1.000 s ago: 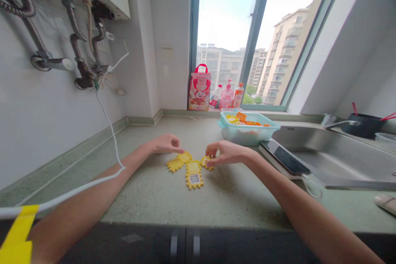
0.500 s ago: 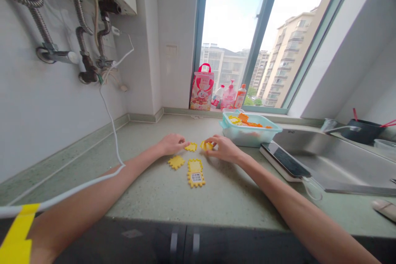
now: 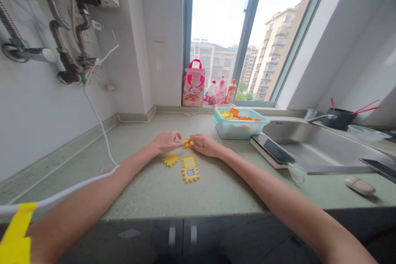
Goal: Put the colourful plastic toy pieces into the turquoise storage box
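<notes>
My left hand and my right hand meet over the green counter, fingers pinched together on small yellow toothed puzzle pieces held between them. Just in front of the hands lie a loose yellow piece and a longer yellow piece with a printed code label. A pale blue plastic tub with several orange and yellow pieces stands to the right, behind my right hand.
A phone on a white scale or block lies beside the steel sink. A white cable hangs from wall pipes at left. A pink bag and bottles stand on the window sill.
The hands each lifted a yellow piece away from the group and have brought them together; the two other pieces stay on the counter. The camera swung slightly right.
</notes>
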Demonstrator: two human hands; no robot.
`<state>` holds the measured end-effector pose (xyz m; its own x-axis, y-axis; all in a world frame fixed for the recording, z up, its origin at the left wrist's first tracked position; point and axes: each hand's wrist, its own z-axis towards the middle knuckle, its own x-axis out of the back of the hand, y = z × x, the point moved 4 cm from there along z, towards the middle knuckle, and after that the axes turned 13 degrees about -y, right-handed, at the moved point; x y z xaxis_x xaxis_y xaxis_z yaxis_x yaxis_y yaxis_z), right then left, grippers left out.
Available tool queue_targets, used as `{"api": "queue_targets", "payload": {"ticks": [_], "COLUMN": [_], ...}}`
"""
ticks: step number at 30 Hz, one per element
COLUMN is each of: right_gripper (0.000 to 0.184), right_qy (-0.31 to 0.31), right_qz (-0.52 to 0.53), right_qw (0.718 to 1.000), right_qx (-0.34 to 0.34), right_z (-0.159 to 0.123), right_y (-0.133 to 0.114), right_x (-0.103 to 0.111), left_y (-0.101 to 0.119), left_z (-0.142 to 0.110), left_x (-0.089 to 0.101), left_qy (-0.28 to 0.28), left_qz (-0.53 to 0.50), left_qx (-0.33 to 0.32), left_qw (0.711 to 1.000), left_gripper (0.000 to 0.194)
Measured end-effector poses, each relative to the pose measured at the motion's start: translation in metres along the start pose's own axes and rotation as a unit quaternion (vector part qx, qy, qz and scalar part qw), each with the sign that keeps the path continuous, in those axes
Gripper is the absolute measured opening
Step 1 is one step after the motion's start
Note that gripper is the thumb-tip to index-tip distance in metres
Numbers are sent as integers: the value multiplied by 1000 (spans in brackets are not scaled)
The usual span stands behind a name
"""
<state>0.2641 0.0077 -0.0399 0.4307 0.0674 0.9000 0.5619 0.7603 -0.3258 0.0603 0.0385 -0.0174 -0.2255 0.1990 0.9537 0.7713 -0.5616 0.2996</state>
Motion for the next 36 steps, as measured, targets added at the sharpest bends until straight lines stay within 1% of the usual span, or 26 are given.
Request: {"api": "queue_targets", "payload": {"ticks": [2, 3, 8, 11, 14, 17, 22, 25, 28, 32, 36], "right_gripper": [18, 17, 18, 17, 18, 18, 18, 19, 29, 41, 37], "right_qy": [-5, -7, -8, -3, 3, 8, -6, -7, 4, 8, -3], "right_qz": [0, 0, 9, 32, 51, 52, 65, 67, 67, 46, 24], "right_qw": [1000, 1000, 1000, 999, 999, 999, 998, 997, 996, 996, 998], "right_qx": [-7, -11, -20, -14, -4, -3, 1, -25, -63, -76, -60], "right_z": [0, -1, -3, -4, -5, -5, -4, -5, -6, -6, -5], "right_y": [-2, -3, -4, -2, 1, 3, 2, 3, 8, 14, 18], "right_x": [2, 3, 7, 6, 4, 2, 2, 3, 2, 0, 1], "left_y": [0, 0, -5, -8, -11, -12, -11, -8, -5, -4, -7], "left_z": [0, 0, 4, 6, 7, 9, 9, 7, 6, 8, 11], "left_x": [0, -1, -4, -7, -8, -7, -7, -6, -5, -6, -6], "left_qy": [-9, -14, -25, -37, -46, -42, -52, -45, -47, -59, -72], "left_qz": [10, 9, -37, -63, -91, -110, -104, -96, -89, -98, -125], "left_qx": [-8, -16, -48, -63, -60, -54, -63, -59, -43, -27, -38], "left_qw": [1000, 1000, 998, 995, 993, 992, 991, 993, 994, 993, 989], "left_gripper": [56, 59, 56, 63, 70, 75, 72, 68, 64, 63, 67]}}
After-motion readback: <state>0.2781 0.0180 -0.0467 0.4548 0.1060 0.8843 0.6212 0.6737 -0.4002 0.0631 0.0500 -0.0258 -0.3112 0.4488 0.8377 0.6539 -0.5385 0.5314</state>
